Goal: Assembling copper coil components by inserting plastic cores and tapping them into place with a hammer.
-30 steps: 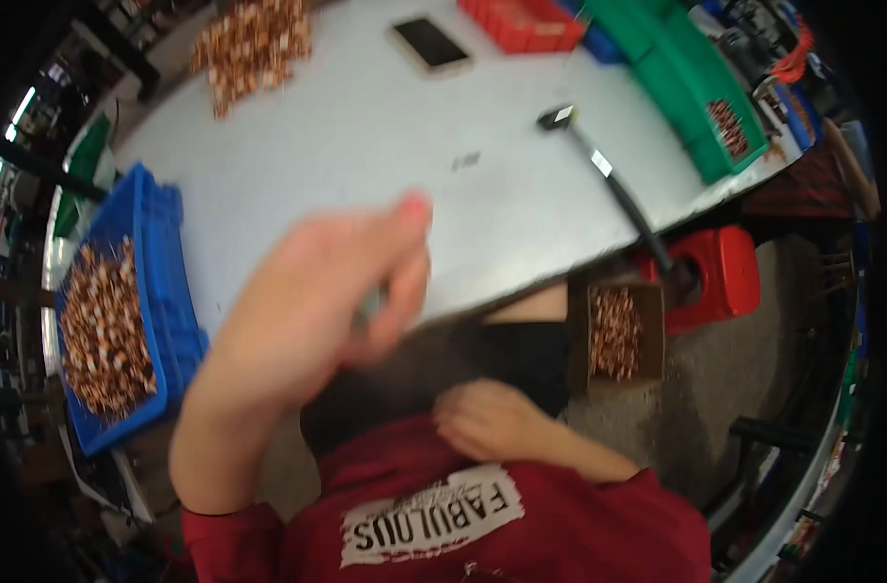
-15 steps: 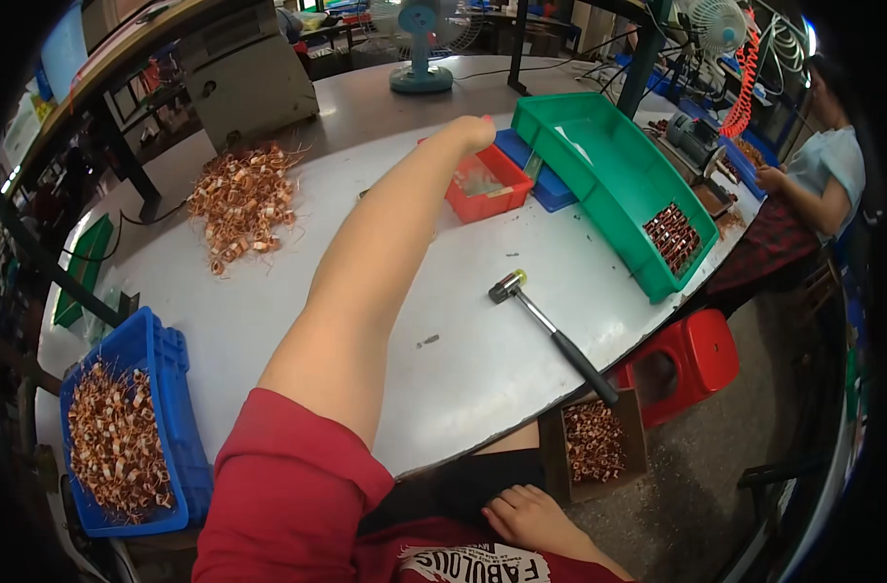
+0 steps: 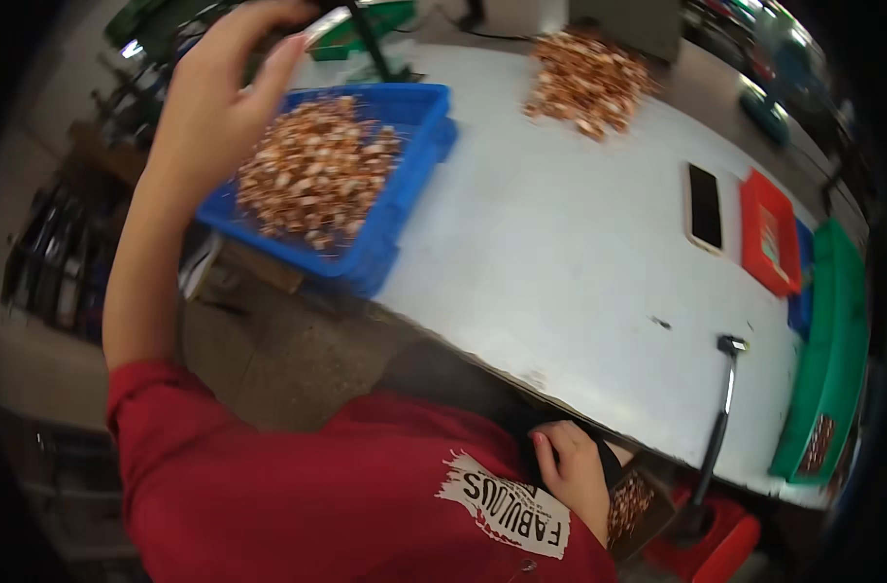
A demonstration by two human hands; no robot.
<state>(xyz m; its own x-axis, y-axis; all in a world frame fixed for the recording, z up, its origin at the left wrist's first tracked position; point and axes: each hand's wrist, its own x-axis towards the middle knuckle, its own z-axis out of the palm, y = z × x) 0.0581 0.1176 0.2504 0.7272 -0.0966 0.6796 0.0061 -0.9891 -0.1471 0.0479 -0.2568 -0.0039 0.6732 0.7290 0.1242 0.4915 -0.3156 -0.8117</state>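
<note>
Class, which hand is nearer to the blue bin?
Left. The left hand is raised by the left side of the blue bin; the right hand is farther right, near the table.

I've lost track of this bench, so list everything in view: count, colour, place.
Table: 1, pale grey, centre
Crate: 1, blue, table's left end
Crate parts: uncountable, copper, inside crate
Loose pile: 1, copper, table's far side
Phone: 1, black screen, right of pile
Small tray: 1, red, right of phone
Long bin: 1, green, right end; some coppery parts inside
Flat tray: 1, blue, between small tray and long bin
Hammer: 1, black handle, near right edge
Box: 1, brown, below near edge, copper parts inside
Stool: 1, red, lower right
Background: too blurred to count
Shirt: 1, dark red, bottom
Left hand: 1, bare, raised by crate
Right hand: 1, bare, at lap
</note>
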